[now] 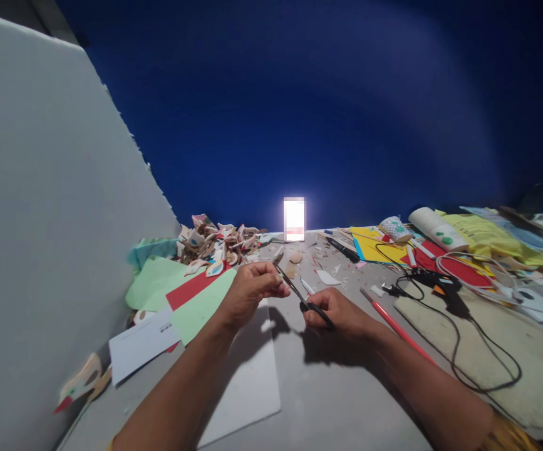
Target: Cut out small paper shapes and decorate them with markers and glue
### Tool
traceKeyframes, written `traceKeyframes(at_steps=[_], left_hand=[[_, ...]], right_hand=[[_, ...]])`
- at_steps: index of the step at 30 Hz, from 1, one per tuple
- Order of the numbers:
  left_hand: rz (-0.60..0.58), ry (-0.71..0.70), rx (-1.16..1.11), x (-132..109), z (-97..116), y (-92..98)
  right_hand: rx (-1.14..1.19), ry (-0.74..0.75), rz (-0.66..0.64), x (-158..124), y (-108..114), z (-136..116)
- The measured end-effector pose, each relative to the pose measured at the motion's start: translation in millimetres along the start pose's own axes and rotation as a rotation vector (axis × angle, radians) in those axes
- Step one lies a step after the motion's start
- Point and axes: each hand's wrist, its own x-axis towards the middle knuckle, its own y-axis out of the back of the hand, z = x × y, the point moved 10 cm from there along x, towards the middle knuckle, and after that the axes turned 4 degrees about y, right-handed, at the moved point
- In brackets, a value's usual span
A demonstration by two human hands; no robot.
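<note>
Scissors [294, 290], one pair, are hanging over the desk [327, 401], the right hand [330, 310] gripping their handles; the left hand [255, 285] is pinching its fingertips together beside the blades, around what is unclear. From the hands, one white card [142, 344] is showing unreadably small print [165, 327] at nine o'clock, one screen [294, 219] is glowing at twelve, one black glue gun [444, 291] is lying at three.

A grey table [332, 401] bears a white sheet [255, 388], a heap of painted cut-outs [215, 243] at the back left, a black pen-like tool [344, 250], a slim red rod [399, 328] and a beige slab [529, 376]
</note>
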Motion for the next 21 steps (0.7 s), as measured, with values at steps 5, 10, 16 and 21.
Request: traceKeyframes(at_steps=[5,10,16,21], left_hand=[[0.005,-0.001,0.071,-0.5,2.4,1.8],[0.0,-0.005,0.1,-1.8,3.0,0.8],[-0.019,0.01,0.052,-0.4,1.1,1.1],[-0.064,0.003,-0.016,-0.4,-1.5,-5.6]], right_hand=[[-0.033,0.003,-0.008,-1.1,0.0,-3.3],[-0.03,-0.007,-0.015,-2.0,-0.9,-3.7],[0.004,-0.041,0.017,-4.6,-0.5,0.1],[-0.003,-0.017,0.07,0.1,5.2,1.2]])
